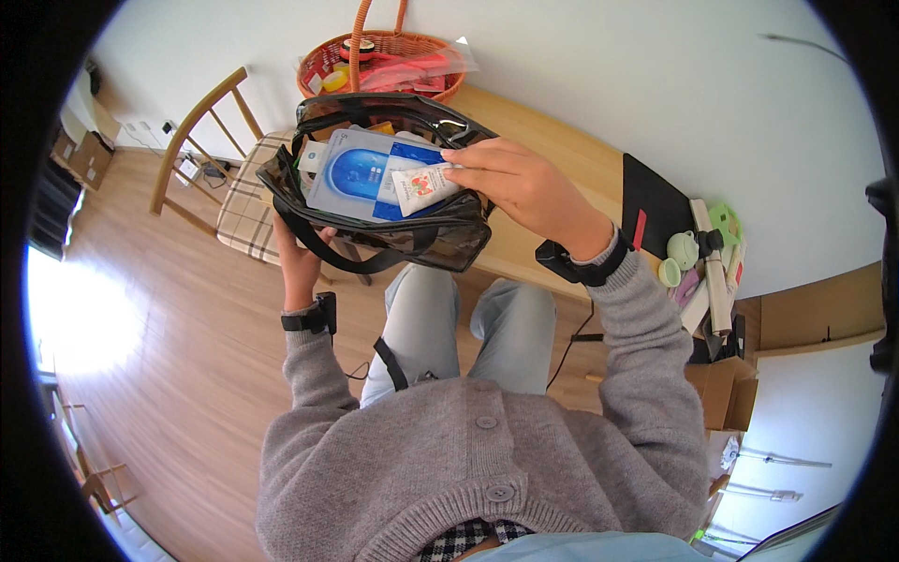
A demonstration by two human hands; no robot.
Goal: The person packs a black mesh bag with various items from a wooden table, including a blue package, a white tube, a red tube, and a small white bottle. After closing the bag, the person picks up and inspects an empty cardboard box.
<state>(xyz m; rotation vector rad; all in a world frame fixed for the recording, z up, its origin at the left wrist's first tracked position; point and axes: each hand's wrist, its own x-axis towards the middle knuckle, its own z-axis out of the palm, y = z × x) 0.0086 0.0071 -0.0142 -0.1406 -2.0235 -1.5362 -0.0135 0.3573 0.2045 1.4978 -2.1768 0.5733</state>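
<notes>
A dark see-through toiletry bag (460,242) with black straps gapes open above my knees, by the table's left end. My left hand (298,260) grips its lower left side, the fingers partly hidden behind it. Between the fingertips of my right hand (513,175) is a small white tube (421,188) with a red fruit print, held over the bag's mouth. Under the tube, a flat blue-and-white packet (351,168) lies tilted in the bag. A small white box (312,156) shows at its left, and other contents are mostly covered.
An orange wicker basket (453,88) with red and yellow items stands behind the bag. A wooden chair (242,225) with a plaid seat is to the left. On the wooden table (555,168), a black mat (650,186), a pale green teapot (681,249) and a cup (668,272) lie right.
</notes>
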